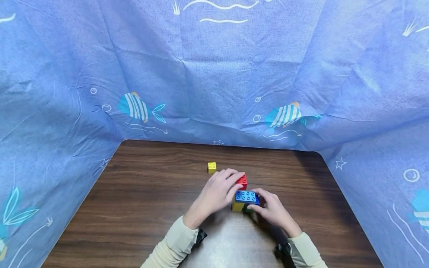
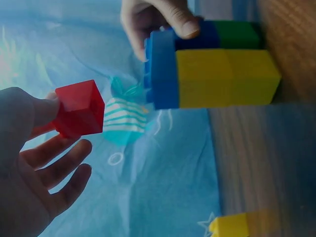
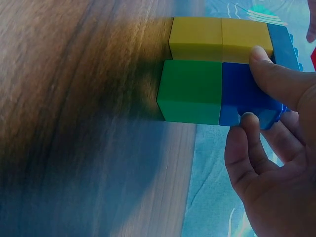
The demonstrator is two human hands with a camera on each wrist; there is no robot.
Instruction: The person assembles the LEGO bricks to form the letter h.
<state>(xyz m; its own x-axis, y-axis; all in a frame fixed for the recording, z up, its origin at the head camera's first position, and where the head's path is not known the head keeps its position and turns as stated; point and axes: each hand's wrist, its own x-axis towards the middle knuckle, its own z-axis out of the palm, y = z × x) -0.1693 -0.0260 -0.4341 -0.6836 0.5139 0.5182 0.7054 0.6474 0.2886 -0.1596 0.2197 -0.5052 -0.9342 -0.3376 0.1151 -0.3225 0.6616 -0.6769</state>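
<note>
My left hand [image 1: 217, 190] pinches a red brick [image 2: 79, 109] between thumb and fingertips, its other fingers spread apart. In the head view that red brick is just beyond a small brick structure. Two stacked yellow bricks [image 3: 221, 37] form one column of the structure, with a lighter blue studded brick [image 1: 245, 196] on top. Beside them, a dark blue brick [image 3: 237, 89] sits on a green brick [image 3: 190, 91]. My right hand [image 1: 272, 209] grips the structure at the dark blue brick, thumb on one side and curled fingers on another.
A loose yellow brick [image 1: 212, 168] stands farther back on the brown wooden table [image 1: 144, 178], left of the structure. Blue fabric [image 1: 214, 74] with fish prints rises behind the table's back edge and along both sides.
</note>
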